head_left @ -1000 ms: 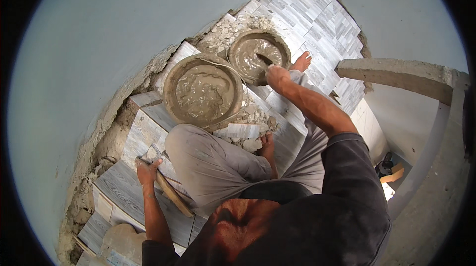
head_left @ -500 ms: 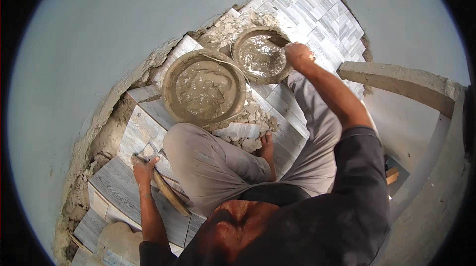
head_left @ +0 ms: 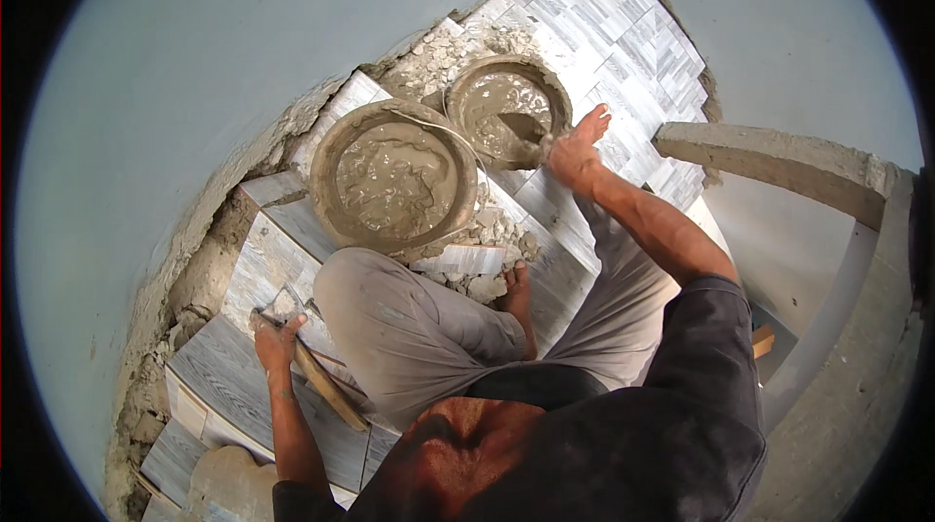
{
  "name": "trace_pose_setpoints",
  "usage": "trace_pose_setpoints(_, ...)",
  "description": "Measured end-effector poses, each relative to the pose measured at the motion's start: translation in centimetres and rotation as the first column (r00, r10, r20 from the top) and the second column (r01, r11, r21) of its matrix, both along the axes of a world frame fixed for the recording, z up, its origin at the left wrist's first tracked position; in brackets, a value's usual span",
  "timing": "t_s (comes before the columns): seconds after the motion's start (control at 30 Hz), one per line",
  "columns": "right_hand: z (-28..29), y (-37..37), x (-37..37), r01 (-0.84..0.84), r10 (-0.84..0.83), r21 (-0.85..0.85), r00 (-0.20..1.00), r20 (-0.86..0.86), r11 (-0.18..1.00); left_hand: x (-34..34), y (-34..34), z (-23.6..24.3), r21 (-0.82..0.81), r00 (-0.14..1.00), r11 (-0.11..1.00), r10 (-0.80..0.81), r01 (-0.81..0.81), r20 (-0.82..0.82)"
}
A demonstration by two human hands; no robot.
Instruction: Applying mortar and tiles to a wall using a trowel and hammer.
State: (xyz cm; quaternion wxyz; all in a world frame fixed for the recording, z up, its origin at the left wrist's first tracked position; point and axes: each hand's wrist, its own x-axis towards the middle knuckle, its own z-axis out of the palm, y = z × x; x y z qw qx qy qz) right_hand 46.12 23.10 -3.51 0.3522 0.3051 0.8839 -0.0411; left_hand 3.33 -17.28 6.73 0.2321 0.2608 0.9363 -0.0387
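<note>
My right hand is closed round the handle end of a trowel. The trowel's dark blade dips into wet grey mortar in the farther round bucket. My left hand is low at the left, closed over the upper end of a wooden-handled tool. Its handle slants down toward my knee, and the hand hides most of its head. A larger round bucket of wet mortar stands nearer, in front of my bent knee, with a thin wire handle on its right side.
Grey wood-look tiles cover stepped surfaces. Broken rubble and a tile piece lie by my bare foot. A rough chipped wall edge runs along the left. A concrete beam juts in at right.
My right hand has moved a little nearer and the trowel blade has swept down across the farther bucket's mortar. The left hand stays on the wooden-handled tool.
</note>
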Motion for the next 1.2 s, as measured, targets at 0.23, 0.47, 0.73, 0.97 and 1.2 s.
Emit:
trace_pose_setpoints(0.23, -1.7, 8.8, -2.0, 0.155, -0.156, 0.047, 0.988, 0.014, 0.987, 1.0, 1.2, 1.0, -0.033, 0.999, 0.999, 0.027, -0.028, -0.029)
trace_pose_setpoints(0.47, -10.6, 2.9, -0.5, 0.112, -0.114, -0.023, 0.988, -0.109, 0.993, 1.2, 1.2, 1.1, -0.047, 0.998, 0.997, 0.060, -0.060, -0.004)
trace_pose_setpoints(0.73, -0.8, 2.7, -1.8, 0.115, -0.087, -0.103, 0.965, 0.246, 0.988, 0.8, 1.0, 0.7, -0.065, 0.999, 0.997, 0.040, -0.041, -0.014)
trace_pose_setpoints(0.97, -2.9, 9.4, -0.7, 0.247, -0.248, 0.022, 0.969, 0.005, 0.969, 0.9, 1.2, 0.8, -0.058, 0.999, 0.997, 0.040, -0.041, -0.031)
trace_pose_setpoints(1.2, -13.8, 3.6, 2.8, 0.726, -0.736, 0.138, 0.676, 0.042, 0.674, 0.6, -0.1, 0.2, -0.023, 0.999, 1.000, 0.013, -0.014, -0.043)
